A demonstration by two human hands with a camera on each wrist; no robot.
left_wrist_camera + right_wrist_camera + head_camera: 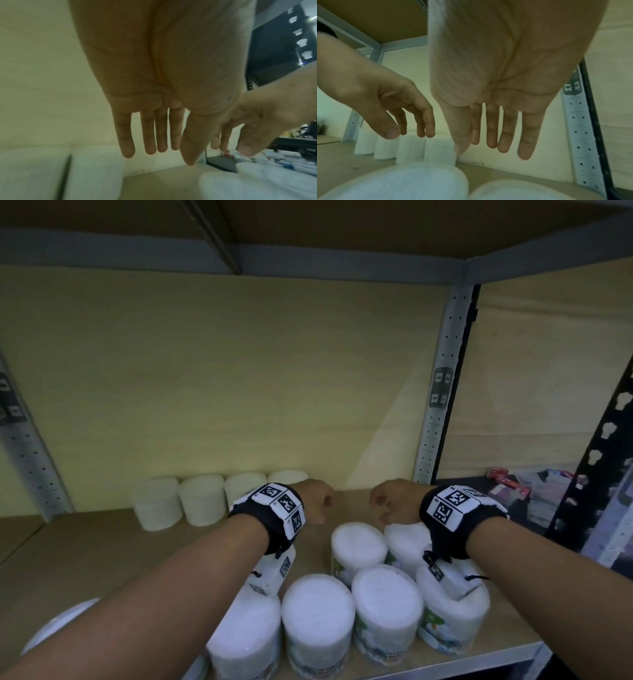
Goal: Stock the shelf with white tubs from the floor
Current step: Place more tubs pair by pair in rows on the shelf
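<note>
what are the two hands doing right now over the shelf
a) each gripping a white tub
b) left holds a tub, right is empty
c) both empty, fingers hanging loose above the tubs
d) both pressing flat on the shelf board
c: the left hand and right hand hover over the front white tubs, and both wrist views show fingers straight and holding nothing.

- Dim light under my shelf (102, 542), with a greenish cast.
- A pale wedge of light falls on the back wall (239, 371), right of centre.
- Wide-angle bending curves the uprights at the edges.
- My wrist views are soft; near tubs (402, 181) blur.
</note>
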